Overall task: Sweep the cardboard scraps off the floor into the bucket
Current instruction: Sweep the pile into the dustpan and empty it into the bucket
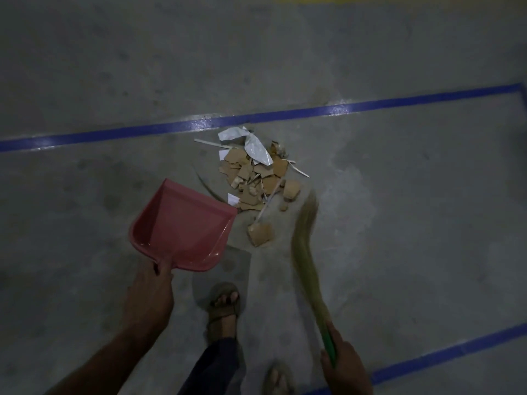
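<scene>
Holding broom point(306, 252), right hand point(346, 363) wraps its handle; bristles point away toward scraps point(256, 178). Left hand point(148, 295) grips dustpan point(182, 226), mouth facing pile, pan bare.

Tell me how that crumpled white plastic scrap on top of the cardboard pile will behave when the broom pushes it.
The white plastic scrap looks thin and crumpled, so it is probably floppy and very light. It may ride over the broom bristles or flutter aside rather than slide like the stiffer cardboard scraps toward the pink dustpan.

One dustpan point(182, 226), one broom point(306, 252), perhaps twenty scraps point(253, 178)
</scene>
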A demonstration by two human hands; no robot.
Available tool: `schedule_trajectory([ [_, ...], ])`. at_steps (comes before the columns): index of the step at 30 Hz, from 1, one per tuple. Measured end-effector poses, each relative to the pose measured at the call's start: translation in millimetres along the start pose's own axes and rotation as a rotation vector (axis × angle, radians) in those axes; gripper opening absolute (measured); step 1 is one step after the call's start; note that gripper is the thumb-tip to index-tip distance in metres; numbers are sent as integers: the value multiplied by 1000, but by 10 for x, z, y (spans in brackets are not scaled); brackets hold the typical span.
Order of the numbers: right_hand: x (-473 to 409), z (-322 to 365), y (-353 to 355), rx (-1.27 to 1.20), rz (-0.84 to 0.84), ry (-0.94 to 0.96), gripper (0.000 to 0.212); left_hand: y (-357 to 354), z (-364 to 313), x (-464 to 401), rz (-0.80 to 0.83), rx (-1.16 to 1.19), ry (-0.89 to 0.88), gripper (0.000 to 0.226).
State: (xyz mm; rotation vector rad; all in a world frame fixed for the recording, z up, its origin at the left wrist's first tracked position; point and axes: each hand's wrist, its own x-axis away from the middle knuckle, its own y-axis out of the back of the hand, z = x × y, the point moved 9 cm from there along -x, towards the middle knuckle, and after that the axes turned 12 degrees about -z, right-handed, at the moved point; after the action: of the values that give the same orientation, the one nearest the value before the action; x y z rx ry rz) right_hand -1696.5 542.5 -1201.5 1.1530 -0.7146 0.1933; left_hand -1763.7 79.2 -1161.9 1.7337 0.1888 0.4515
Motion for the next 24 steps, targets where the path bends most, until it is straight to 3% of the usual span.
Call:
schedule_trajectory([
  [3,-49,283,-139,54,145,120,62,32,6,-10,-8,4,38,41],
  [10,-107,589,152,97,-5,207,62,-40,252,-85,8,-40,38,41],
  [17,-315,129,386,514,67,446,93,2,292,118,-3,-11,131,48],
  [20,-714,191,616,643,95,460,67,-52,213,210,-1,-4,122,53],
  [24,-1295,447,967,749,28,388,53,-101,60,350,-1,5,205,53],
])
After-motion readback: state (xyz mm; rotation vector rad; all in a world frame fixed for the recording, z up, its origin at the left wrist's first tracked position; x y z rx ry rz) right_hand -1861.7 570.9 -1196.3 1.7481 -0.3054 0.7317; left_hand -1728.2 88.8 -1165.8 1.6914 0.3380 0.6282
